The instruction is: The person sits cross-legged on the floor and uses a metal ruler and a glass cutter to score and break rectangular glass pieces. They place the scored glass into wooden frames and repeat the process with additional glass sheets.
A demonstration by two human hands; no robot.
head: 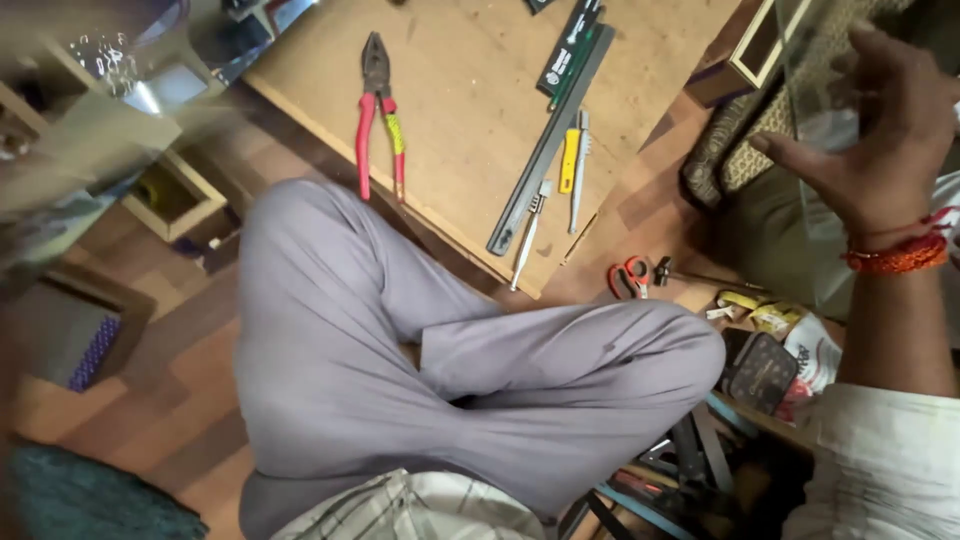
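Right hand (885, 140) fingers spread against glass pane (815, 120)

Clear glass pane (815, 150), upright at far right, edge-on, near floor

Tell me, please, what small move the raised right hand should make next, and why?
Probably close the right hand firmly on the glass pane first: its fingers look spread open against the sheet, which stands tilted, and no second hand shows supporting it.

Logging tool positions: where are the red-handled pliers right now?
The red-handled pliers lie on the wooden board, upper centre of the head view, left of the long grey ruler.
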